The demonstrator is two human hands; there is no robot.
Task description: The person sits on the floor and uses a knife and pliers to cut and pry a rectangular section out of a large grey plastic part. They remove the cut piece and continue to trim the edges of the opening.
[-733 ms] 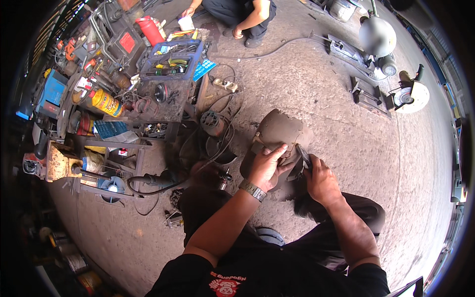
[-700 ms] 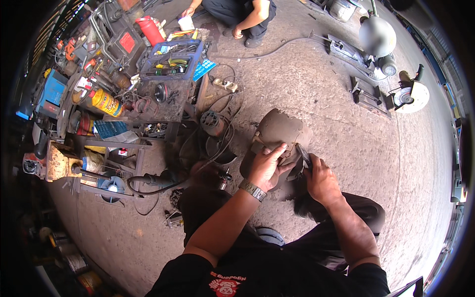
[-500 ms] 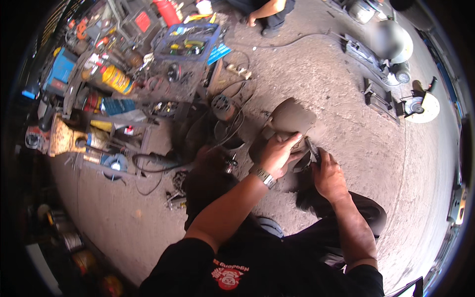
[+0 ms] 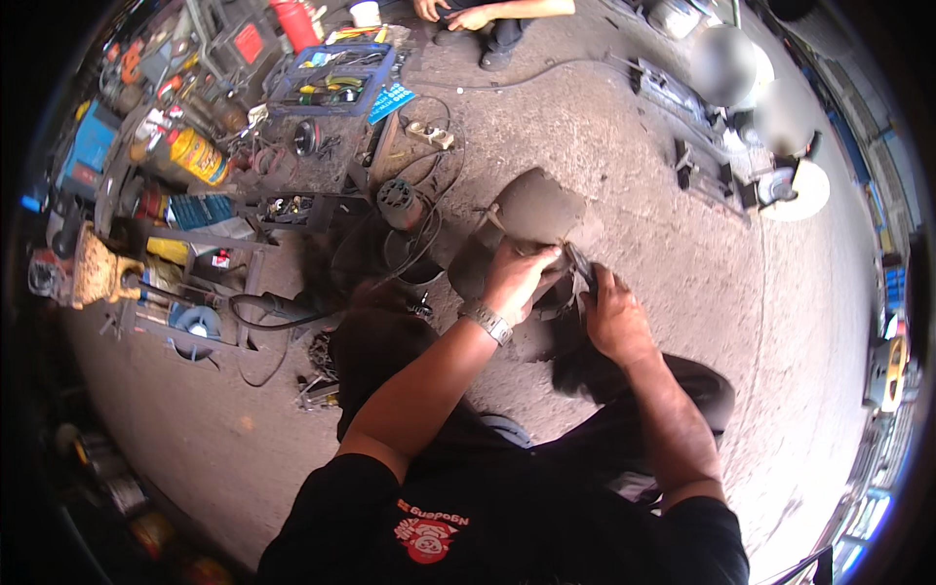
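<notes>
A brown-grey, dusty curved part with rounded lobes point(image 4: 538, 207) is in front of me, low over the floor; its kind I cannot make out. My left hand point(image 4: 519, 278), with a metal watch on the wrist, is closed on its near edge, thumb on top. A slim grey tool point(image 4: 582, 263) sticks up out of my right hand point(image 4: 620, 320), whose fingers are wrapped round it. Its upper end meets the edge of the part beside my left thumb. Dark, ragged pieces under the hands are partly hidden in shadow.
A corded power tool point(image 4: 400, 203) stands left of the part. Farther left are a blue tray of tools point(image 4: 363, 97), a yellow bottle point(image 4: 200, 156) and a power strip point(image 4: 430, 135). A co-worker's hands point(image 4: 468, 18) show at the top; cutting machines point(image 4: 795, 190) stand right.
The whole view has shifted, so the scene sits farther left. The tool's tip has come closer to my left thumb at the part's edge. The co-worker's second hand now shows.
</notes>
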